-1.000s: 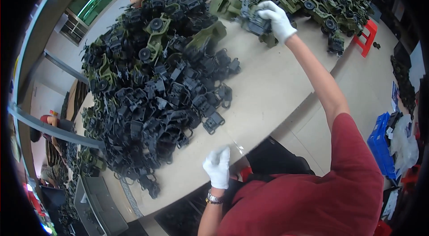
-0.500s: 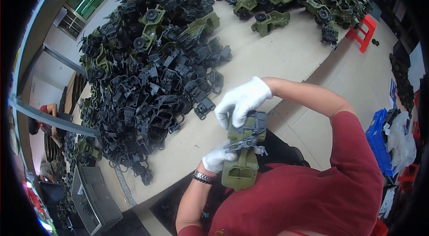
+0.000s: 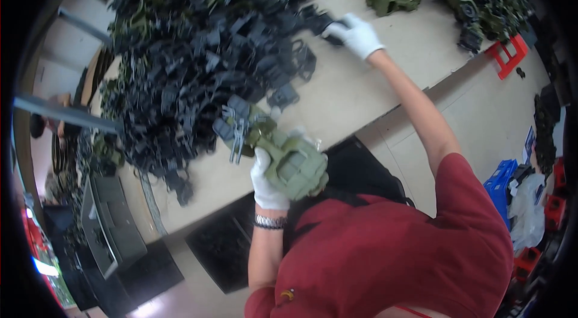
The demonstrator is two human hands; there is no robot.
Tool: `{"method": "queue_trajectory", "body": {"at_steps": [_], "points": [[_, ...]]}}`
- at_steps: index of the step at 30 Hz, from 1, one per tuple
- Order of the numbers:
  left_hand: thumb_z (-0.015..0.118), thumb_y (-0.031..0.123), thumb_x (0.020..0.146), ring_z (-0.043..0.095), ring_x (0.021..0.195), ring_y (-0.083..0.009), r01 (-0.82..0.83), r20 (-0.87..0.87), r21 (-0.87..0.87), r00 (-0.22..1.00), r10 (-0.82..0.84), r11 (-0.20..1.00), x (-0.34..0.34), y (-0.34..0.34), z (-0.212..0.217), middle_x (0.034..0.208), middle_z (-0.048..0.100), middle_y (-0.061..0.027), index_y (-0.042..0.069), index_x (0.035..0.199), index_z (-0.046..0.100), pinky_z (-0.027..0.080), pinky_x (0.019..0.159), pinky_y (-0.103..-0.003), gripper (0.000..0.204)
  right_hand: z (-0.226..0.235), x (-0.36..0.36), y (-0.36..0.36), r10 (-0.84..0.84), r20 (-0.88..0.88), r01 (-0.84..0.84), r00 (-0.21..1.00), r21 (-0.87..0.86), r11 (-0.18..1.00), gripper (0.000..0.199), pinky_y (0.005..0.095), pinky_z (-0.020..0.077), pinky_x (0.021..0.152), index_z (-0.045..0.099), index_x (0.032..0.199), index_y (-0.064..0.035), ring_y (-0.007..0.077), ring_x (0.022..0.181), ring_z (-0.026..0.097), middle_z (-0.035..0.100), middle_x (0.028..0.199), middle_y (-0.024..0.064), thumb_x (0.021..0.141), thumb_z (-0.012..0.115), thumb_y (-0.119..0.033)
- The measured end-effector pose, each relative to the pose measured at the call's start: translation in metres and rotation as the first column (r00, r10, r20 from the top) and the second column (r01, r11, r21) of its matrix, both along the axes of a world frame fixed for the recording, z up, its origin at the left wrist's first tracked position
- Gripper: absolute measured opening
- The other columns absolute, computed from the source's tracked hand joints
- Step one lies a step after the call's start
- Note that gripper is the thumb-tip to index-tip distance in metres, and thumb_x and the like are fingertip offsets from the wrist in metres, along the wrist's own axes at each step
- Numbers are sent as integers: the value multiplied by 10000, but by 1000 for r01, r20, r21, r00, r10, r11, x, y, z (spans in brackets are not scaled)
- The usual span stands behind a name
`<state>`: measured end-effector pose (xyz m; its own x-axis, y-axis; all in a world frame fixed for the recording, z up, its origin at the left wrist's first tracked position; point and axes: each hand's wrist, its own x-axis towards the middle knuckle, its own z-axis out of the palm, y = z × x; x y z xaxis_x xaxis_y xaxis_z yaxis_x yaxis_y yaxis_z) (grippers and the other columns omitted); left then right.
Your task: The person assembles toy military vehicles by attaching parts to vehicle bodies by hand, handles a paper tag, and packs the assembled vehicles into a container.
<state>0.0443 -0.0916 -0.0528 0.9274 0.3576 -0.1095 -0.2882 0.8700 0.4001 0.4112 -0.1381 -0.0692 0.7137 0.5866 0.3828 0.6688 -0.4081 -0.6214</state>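
Two gloved hands, left hand (image 3: pixel 268 181) gripping green toy truck (image 3: pixel 289 161), right hand (image 3: pixel 356 35) pinching black part (image 3: pixel 330 19), black parts heap (image 3: pixel 198 65) beside.

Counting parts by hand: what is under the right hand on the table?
The right hand rests on a black part at the pile's edge. Its palm covers the rest.

Left hand (image 3: pixel 267 178) — white glove, metal watch on the wrist — held close to the chest, forearm bare and rising from the lower edge, fingers wrapped shut around what it grips. Right hand (image 3: pixel 356 34), also gloved, at full reach forward; arm nearly straight, bare from the red short sleeve, fingers curled down — closure not clear.
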Motion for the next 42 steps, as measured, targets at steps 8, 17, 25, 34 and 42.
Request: {"method": "queue_trajectory", "body": {"at_steps": [8, 17, 25, 34, 42], "points": [[601, 524, 921, 573, 1161, -360, -100, -51, 107, 993, 106, 989, 2, 2, -2, 1344, 519, -196, 105, 1542, 235, 514, 963, -535, 834, 25, -25, -74, -211, -68, 164, 975, -417, 894, 551, 429, 472, 863, 693, 990, -27, 392, 942, 618, 683, 957, 214, 936, 520, -547], [665, 488, 885, 579, 1158, -310, -105, -64, 211, 991, 121, 972, 8, -3, -10, 1327, 536, -172, 2, 1469, 335, 508, 989, -482, 829, 16, -38, -89, -32, 119, 69, 992, -317, 946, 573, 422, 459, 1001, 623, 1224, -120, 337, 1155, 559, 573, 1282, 140, 755, 751, -423], [718, 420, 863, 575, 1163, -294, -133, -67, 296, 985, 160, 946, 10, -10, -6, 1307, 552, -174, 19, 1442, 377, 502, 995, -468, 783, 19, -26, -96, -7, -127, -5, 992, -96, 995, 392, 375, 502, 914, 629, 1138, -82, 275, 1038, 627, 645, 1149, 125, 779, 712, -215], [651, 421, 918, 571, 1168, -282, -193, -120, 259, 966, 230, 946, 16, -6, -3, 1279, 584, -136, 31, 1450, 389, 476, 1016, -483, 710, 25, -40, -131, 214, 138, -140, 967, -414, 899, 364, 400, 459, 990, 651, 1130, -126, 330, 1095, 568, 637, 1153, 135, 782, 700, -220], [671, 318, 938, 654, 1027, -213, -340, -225, 383, 868, 444, 859, 18, -6, -6, 1149, 651, -69, 54, 1263, 566, 547, 902, -407, 432, 16, -101, -111, 173, 53, -162, 984, -165, 973, 467, 405, 476, 963, 605, 1133, -82, 313, 1104, 572, 613, 1194, 121, 739, 787, -256]]}}
